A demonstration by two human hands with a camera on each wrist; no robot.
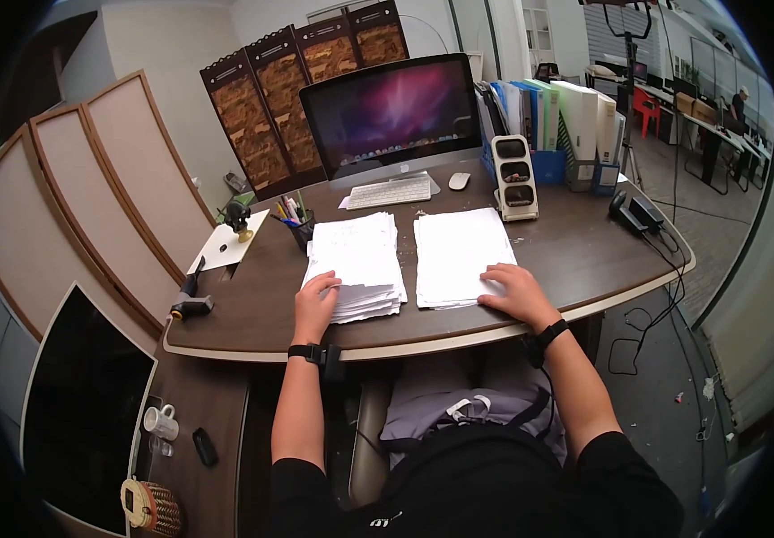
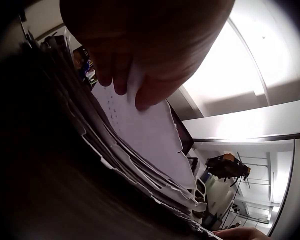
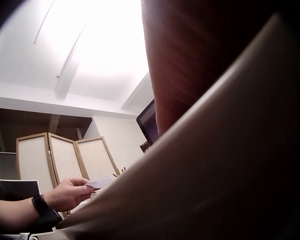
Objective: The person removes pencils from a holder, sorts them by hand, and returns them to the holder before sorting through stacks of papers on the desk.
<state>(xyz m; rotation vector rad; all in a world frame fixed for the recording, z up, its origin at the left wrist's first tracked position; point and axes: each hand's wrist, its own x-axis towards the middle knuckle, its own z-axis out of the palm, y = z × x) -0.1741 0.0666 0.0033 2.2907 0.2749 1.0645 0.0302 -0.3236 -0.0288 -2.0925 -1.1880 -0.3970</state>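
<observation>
A thick, uneven stack of white paper lies near the desk's front edge, its sheets ragged along the side. At its left front corner my left hand pinches a paper sheet between thumb and fingers; the left wrist view shows a white edge of it between them. To the right lies a lower, neater paper stack. My right hand rests on that stack's front right corner with its fingers spread. In the right wrist view the desk edge hides most of this hand.
Behind the papers are a keyboard, a mouse and a monitor. A pen holder stands close to the left stack. Upright folders and a white three-slot holder stand at the right; black adapters lie farther right.
</observation>
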